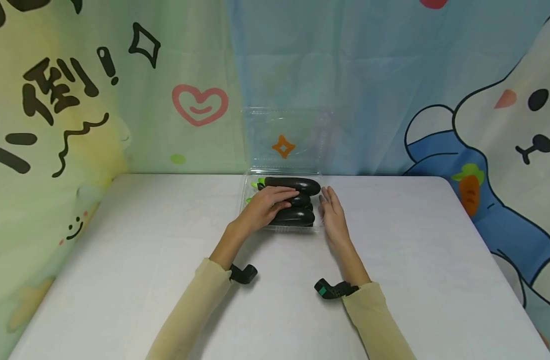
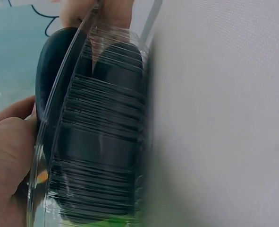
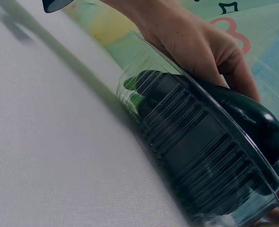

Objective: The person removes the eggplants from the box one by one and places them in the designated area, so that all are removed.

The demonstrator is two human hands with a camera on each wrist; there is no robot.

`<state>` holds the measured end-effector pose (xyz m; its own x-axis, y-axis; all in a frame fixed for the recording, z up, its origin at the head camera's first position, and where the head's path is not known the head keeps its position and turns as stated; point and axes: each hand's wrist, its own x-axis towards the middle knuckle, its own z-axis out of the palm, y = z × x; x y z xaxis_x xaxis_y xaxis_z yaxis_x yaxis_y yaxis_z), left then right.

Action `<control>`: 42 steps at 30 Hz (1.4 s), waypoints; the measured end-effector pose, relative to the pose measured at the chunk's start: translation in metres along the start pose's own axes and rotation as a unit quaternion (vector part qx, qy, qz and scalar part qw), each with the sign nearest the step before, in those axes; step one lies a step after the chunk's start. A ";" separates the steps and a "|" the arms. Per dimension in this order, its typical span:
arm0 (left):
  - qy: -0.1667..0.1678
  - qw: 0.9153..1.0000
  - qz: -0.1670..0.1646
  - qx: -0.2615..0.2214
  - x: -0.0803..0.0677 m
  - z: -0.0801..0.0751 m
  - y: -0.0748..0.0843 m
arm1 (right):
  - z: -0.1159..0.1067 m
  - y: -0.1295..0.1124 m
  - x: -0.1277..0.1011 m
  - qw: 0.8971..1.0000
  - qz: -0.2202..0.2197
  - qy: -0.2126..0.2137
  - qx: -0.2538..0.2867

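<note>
- Left hand (image 1: 268, 204): lies palm-down on the dark aubergines (image 1: 297, 216), fingers (image 1: 287, 190) stretched flat over the top one (image 1: 293, 185); it presses, with no curl round anything that I can see.
- Aubergines: several stacked in the clear plastic tray (image 1: 247, 186), green stalk ends (image 1: 259, 183) pointing away from the right hand. The top one sits proud of the tray rim in the right wrist view (image 3: 252, 118).
- Tray: stands on the white bench (image 1: 122, 260), just ahead of both hands, its hinged clear lid (image 1: 286, 137) upright behind, leaning towards the curtain.
- Right hand (image 1: 332, 212): fingers straight and together, edge-on just beside the tray's right end, holding nothing. Whether it touches the tray wall I cannot tell.
- Judgement on the step (settling the stack): keep the left palm flat and press evenly, since the glossy skins look slippery and the top aubergine could roll off towards the lid.
- Brace the right hand against the thin ribbed wall (image 2: 106, 142) lightly; it probably flexes easily.
</note>
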<state>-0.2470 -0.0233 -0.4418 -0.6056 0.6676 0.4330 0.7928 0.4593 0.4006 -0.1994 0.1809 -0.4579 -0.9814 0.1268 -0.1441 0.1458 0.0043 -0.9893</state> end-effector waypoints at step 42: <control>0.043 0.979 -0.198 -0.035 -0.009 -0.029 0.014 | -0.003 0.008 0.003 1.000 -0.022 -0.013 0.004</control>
<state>-0.2328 -0.0397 -0.4164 -0.8704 0.3923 0.2975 0.4898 0.6293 0.6033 -0.2009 0.1839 -0.4666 -0.9899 0.1002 -0.1003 0.1010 0.0024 -0.9949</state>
